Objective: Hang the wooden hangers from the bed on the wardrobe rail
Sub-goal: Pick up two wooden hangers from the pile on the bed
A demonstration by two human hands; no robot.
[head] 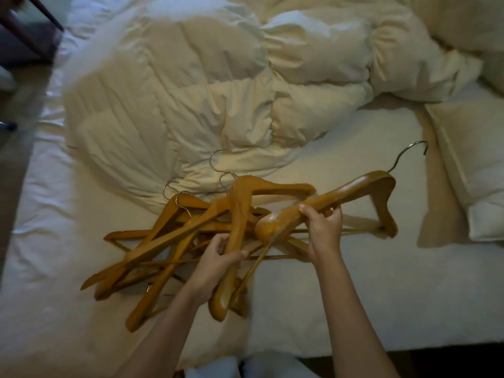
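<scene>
The right hand (323, 225) is gripping a wooden hanger (354, 190), its length slanting far-right, hook (409, 154) leading. The left hand (215, 257) is clasping a second hanger (236, 214), lying near-to-far, over the pile (163, 241) on the bed (341, 296).

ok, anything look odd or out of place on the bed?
The wooden hangers lie in a tangled heap, crossing at all angles, hooks pointing different ways. The left hand grips one hanger, the right hand a second hanger, both overlapping the heap. The duvet behind is crumpled. No damage shows.
</scene>
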